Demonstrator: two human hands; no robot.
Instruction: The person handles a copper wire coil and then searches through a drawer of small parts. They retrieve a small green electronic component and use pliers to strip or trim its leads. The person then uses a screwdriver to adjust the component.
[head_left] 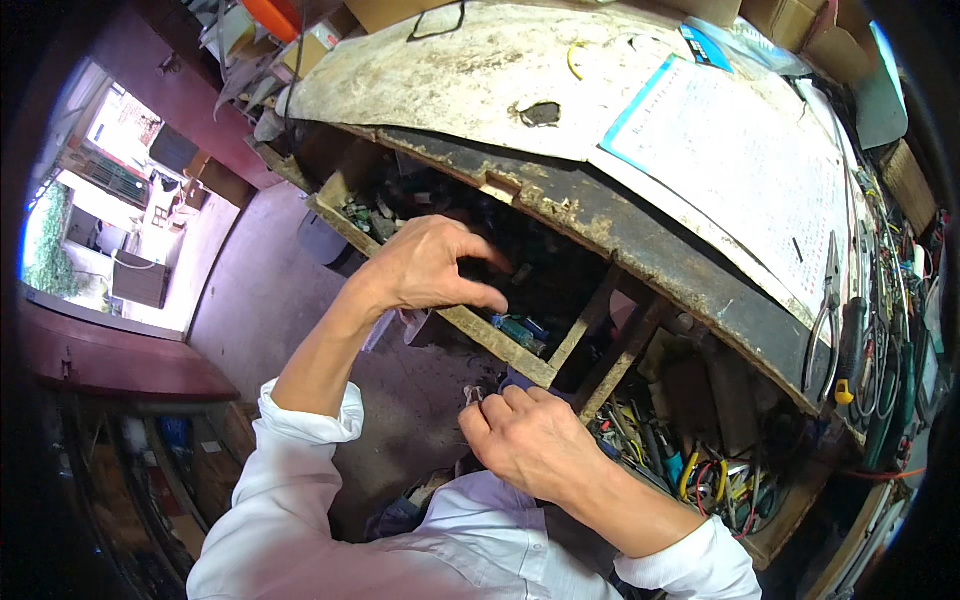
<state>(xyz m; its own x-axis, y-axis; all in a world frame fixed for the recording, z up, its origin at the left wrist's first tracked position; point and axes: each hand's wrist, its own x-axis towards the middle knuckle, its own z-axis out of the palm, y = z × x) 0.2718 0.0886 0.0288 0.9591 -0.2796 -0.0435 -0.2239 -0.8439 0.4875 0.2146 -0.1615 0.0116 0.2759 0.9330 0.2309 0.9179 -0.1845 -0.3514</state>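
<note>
My left hand (440, 262) reaches into a dark, open wooden drawer (527, 362), its thumb and fingers spread apart above jumbled small items and a blue-green object (515, 330). Below that wrist a translucent pinkish thing (390, 330) shows, partly hidden. My right hand (525, 440) is lower, near the drawer's front corner, fingers closed on a small shiny piece (474, 394) too small to make out.
A worn workbench top (430, 70) carries a written sheet (720, 170), pliers (828, 290) and a yellow-black tool (852, 350). At right below, another drawer (780, 530) holds several hand tools (700, 480). An open doorway (130, 230) stands left, beyond grey floor (250, 270).
</note>
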